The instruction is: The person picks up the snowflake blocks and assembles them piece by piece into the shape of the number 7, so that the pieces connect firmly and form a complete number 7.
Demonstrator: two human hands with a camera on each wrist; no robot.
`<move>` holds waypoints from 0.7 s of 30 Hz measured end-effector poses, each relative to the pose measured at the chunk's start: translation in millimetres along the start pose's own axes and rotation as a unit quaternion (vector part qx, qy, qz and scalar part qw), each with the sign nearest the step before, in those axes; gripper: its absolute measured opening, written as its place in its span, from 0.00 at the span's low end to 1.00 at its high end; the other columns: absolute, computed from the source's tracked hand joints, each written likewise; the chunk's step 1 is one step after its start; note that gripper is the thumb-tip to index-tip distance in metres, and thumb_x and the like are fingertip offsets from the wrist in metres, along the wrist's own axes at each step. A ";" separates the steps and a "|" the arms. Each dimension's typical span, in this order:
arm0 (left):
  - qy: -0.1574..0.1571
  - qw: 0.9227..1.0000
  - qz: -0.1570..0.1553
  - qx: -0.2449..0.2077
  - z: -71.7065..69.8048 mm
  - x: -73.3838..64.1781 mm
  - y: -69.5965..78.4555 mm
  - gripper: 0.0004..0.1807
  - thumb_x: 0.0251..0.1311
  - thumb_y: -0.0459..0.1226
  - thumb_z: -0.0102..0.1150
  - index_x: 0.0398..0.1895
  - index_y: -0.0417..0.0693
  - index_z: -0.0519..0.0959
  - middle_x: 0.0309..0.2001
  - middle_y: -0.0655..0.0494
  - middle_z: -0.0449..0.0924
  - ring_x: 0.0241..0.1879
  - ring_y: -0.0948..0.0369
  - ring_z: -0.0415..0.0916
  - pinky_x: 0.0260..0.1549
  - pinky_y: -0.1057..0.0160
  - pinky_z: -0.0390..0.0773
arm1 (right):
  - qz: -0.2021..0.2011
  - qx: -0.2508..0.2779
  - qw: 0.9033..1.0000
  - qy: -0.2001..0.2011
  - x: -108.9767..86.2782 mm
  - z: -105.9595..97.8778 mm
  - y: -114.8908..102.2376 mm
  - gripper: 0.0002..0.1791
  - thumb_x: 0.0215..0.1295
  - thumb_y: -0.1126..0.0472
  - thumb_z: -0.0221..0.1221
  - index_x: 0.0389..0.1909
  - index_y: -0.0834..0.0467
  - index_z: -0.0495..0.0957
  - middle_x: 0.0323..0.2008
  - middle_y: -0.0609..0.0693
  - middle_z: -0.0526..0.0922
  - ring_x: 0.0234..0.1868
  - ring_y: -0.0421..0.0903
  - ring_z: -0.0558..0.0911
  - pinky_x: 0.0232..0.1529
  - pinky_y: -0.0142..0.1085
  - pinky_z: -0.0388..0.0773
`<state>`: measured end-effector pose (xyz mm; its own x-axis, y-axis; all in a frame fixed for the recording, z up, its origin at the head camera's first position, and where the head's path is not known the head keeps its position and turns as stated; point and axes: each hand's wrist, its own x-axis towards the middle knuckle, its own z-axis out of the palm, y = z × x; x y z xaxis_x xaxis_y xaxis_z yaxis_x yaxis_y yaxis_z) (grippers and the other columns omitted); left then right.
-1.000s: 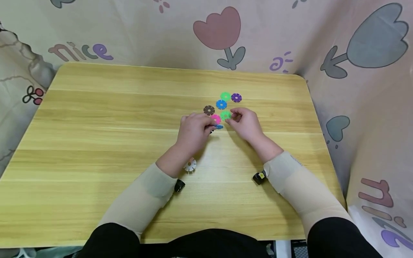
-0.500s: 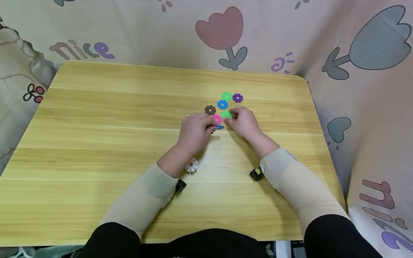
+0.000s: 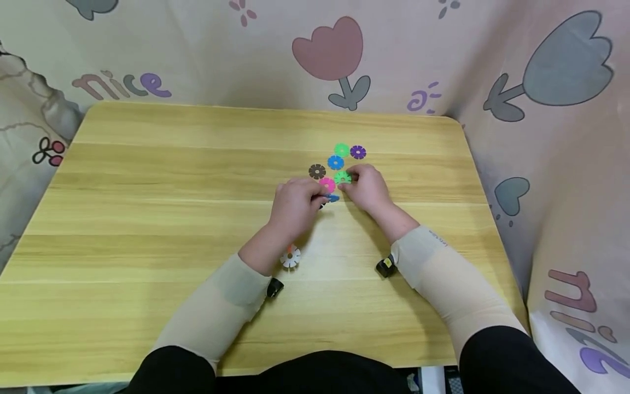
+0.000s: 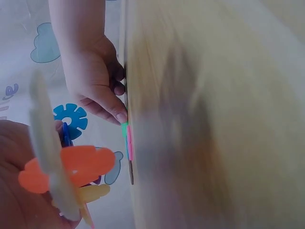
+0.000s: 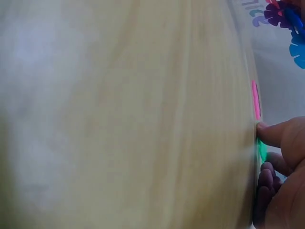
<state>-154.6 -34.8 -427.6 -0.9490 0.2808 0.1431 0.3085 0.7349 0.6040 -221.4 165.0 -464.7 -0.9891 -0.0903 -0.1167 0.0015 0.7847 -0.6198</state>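
My left hand (image 3: pixel 295 207) holds a joined cluster of slotted plastic discs over the table. In the left wrist view a white disc (image 4: pixel 45 129), an orange disc (image 4: pixel 97 160) and a blue disc (image 4: pixel 80 114) stick out of that cluster; the fingers' grip is partly hidden. On the tabletop, my right hand (image 3: pixel 368 187) pinches the edge of a green slotted disc (image 3: pixel 342 177) between thumb and finger. Right beside it lies a pink disc (image 3: pixel 327 185), close to the left fingertips. The right wrist view shows the green disc (image 5: pixel 262 150) between thumb and finger.
Beyond the hands several loose discs lie flat: brown (image 3: pixel 317 172), blue (image 3: pixel 336 162), green (image 3: pixel 342 150) and purple (image 3: pixel 358 152). The wooden table (image 3: pixel 172 219) meets a patterned cloth (image 3: pixel 221 54) at the back and right.
The right wrist and forearm have swung slightly leftward, while the right fingers stay at the green disc. The left hand keeps its hold almost unmoved. The head view has shifted a little.
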 end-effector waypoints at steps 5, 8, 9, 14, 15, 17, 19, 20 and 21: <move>-0.004 1.000 -0.003 0.006 2.7 3.5 3.3 0.06 0.72 0.39 0.68 0.45 0.51 0.92 0.47 0.58 0.89 0.53 0.53 0.82 0.57 0.45 0.71 | 0.011 0.046 0.999 0.017 -3.3 -2.0 5.6 0.25 0.68 0.58 0.73 0.61 0.64 0.79 0.52 0.58 0.83 0.54 0.55 0.80 0.60 0.48 0.77; -0.002 1.000 0.002 0.008 3.7 4.6 3.8 0.06 0.72 0.39 0.68 0.44 0.51 0.92 0.46 0.57 0.89 0.52 0.53 0.83 0.56 0.44 0.72 | 0.007 0.063 0.998 0.030 -5.5 -3.6 6.4 0.21 0.69 0.62 0.71 0.58 0.64 0.79 0.48 0.57 0.83 0.51 0.54 0.80 0.58 0.47 0.78; -0.002 1.000 0.003 0.009 4.0 4.8 3.6 0.06 0.72 0.39 0.68 0.44 0.51 0.92 0.46 0.57 0.89 0.52 0.53 0.83 0.56 0.44 0.72 | 0.004 0.068 0.997 0.035 -6.1 -4.1 6.7 0.19 0.70 0.63 0.70 0.57 0.64 0.79 0.47 0.57 0.83 0.49 0.54 0.80 0.57 0.47 0.78; -0.003 1.000 0.000 0.019 4.0 6.0 3.7 0.05 0.71 0.39 0.69 0.42 0.50 0.91 0.45 0.57 0.89 0.50 0.53 0.83 0.56 0.45 0.72 | -0.003 0.100 0.994 0.048 -9.2 -7.6 10.1 0.11 0.74 0.67 0.63 0.53 0.65 0.81 0.42 0.58 0.82 0.45 0.53 0.80 0.51 0.44 0.79; -0.004 1.000 -0.002 0.021 3.9 6.1 3.5 0.05 0.71 0.39 0.69 0.41 0.50 0.91 0.45 0.57 0.89 0.49 0.53 0.83 0.56 0.45 0.72 | -0.003 0.110 0.993 0.049 -9.8 -8.3 10.8 0.10 0.74 0.67 0.63 0.53 0.65 0.81 0.42 0.58 0.82 0.44 0.52 0.80 0.50 0.43 0.80; -0.005 1.000 -0.005 0.023 3.9 6.3 3.2 0.05 0.71 0.39 0.69 0.42 0.50 0.91 0.45 0.57 0.89 0.49 0.53 0.83 0.56 0.46 0.71 | 0.000 0.133 0.990 0.053 -11.4 -9.7 12.4 0.10 0.75 0.67 0.63 0.52 0.66 0.81 0.41 0.57 0.82 0.43 0.51 0.80 0.48 0.41 0.80; -0.005 1.000 -0.005 0.024 4.5 6.6 2.5 0.05 0.71 0.39 0.69 0.42 0.50 0.91 0.45 0.57 0.89 0.50 0.53 0.82 0.55 0.46 0.71 | -0.001 0.159 0.985 0.061 -13.8 -10.8 14.4 0.10 0.74 0.68 0.63 0.52 0.66 0.81 0.40 0.58 0.82 0.42 0.50 0.79 0.45 0.39 0.79; -0.004 1.000 -0.005 0.024 5.0 6.7 2.2 0.05 0.71 0.39 0.69 0.42 0.50 0.91 0.45 0.57 0.89 0.50 0.53 0.82 0.55 0.46 0.71 | -0.004 0.171 0.983 0.066 -15.3 -11.0 15.5 0.10 0.74 0.68 0.63 0.53 0.67 0.81 0.40 0.58 0.82 0.41 0.50 0.79 0.44 0.37 0.79; -0.004 1.000 -0.005 0.023 5.7 6.9 1.6 0.05 0.71 0.39 0.69 0.42 0.50 0.91 0.45 0.57 0.89 0.50 0.53 0.82 0.55 0.46 0.71 | -0.008 0.183 0.981 0.071 -17.1 -11.2 16.6 0.11 0.74 0.68 0.64 0.53 0.67 0.81 0.39 0.58 0.82 0.39 0.49 0.79 0.42 0.36 0.79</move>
<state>-160.3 -28.2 -430.0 -0.9515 0.2785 0.1310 0.3022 0.7649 0.5689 -206.1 186.4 -464.3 -0.9999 0.0055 -0.0126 0.0136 0.5094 -0.8604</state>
